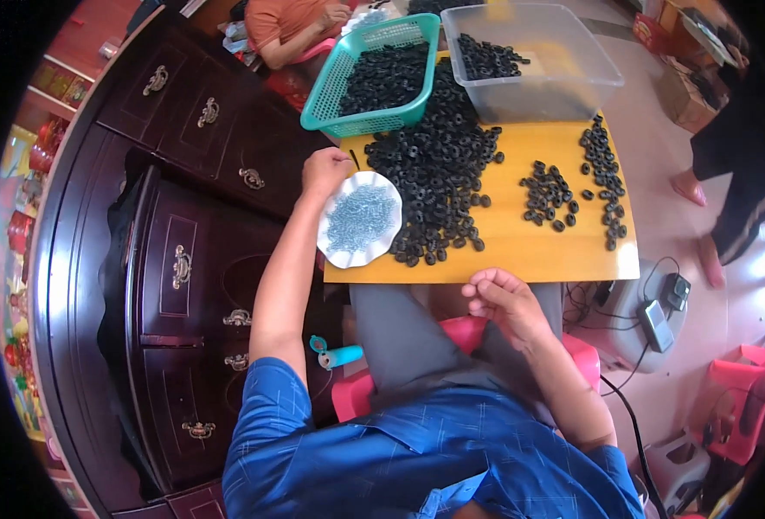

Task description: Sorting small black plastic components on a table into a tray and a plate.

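Observation:
My left hand (325, 170) is at the left edge of the yellow table, just beyond a white scalloped plate (334, 251) of small pale blue-grey pieces (363, 216). Its fingers are pinched together; whatever they may hold is too small to make out. A thin dark stick (354, 159) lies by the fingertips. In front of the table's near edge, above my lap, my right hand (505, 301) has its fingers curled against the thumb, and anything inside them is hidden. A large heap of black ring-shaped parts (439, 177) spreads to the right of the plate.
A green basket (322, 108) and a clear plastic bin (547, 91), both with black parts, stand at the back of the table (521, 259). Smaller groups of rings (549, 195) lie to the right. Dark drawers (175, 259) flank me; a person (289, 30) sits beyond.

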Action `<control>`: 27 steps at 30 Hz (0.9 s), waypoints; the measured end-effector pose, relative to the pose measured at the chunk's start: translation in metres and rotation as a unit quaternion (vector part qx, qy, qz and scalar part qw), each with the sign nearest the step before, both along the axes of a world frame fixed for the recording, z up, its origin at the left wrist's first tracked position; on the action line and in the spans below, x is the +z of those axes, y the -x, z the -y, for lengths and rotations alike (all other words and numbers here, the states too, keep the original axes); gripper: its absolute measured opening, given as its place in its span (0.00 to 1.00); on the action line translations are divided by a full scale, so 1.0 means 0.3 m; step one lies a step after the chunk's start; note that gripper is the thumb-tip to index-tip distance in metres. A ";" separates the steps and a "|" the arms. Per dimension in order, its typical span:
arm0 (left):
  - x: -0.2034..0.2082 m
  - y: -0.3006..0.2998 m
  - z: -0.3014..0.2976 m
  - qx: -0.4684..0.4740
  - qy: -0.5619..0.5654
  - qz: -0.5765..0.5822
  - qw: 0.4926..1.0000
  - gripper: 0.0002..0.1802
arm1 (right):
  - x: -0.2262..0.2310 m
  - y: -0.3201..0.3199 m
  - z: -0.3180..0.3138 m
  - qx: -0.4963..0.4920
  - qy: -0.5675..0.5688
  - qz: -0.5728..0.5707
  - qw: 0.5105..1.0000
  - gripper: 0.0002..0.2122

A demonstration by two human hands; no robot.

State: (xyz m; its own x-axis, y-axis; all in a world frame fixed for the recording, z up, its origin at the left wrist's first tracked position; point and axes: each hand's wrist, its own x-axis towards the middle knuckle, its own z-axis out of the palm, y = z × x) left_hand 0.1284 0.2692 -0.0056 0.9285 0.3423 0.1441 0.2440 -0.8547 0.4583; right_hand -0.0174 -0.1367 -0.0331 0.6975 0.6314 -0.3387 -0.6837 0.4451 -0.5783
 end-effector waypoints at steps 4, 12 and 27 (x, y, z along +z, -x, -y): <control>-0.038 -0.064 -0.013 0.014 -0.008 -0.072 0.997 0.10 | -0.005 -0.001 0.011 -0.014 0.006 -0.003 1.000 0.07; -0.061 -0.064 -0.087 -0.031 0.008 -0.091 0.995 0.12 | -0.009 -0.005 -0.011 -0.011 -0.007 -0.008 1.000 0.06; 0.142 0.421 0.198 -0.096 -0.003 -0.047 0.994 0.17 | 0.007 -0.010 0.009 0.002 0.003 -0.002 1.000 0.07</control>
State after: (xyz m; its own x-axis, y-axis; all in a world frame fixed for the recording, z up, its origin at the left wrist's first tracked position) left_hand 0.0021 0.2098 0.0371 0.9862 0.1561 0.0544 0.1172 -0.8922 0.4362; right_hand -0.0143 -0.1392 -0.0309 0.6939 0.6314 -0.3461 -0.6879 0.4391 -0.5779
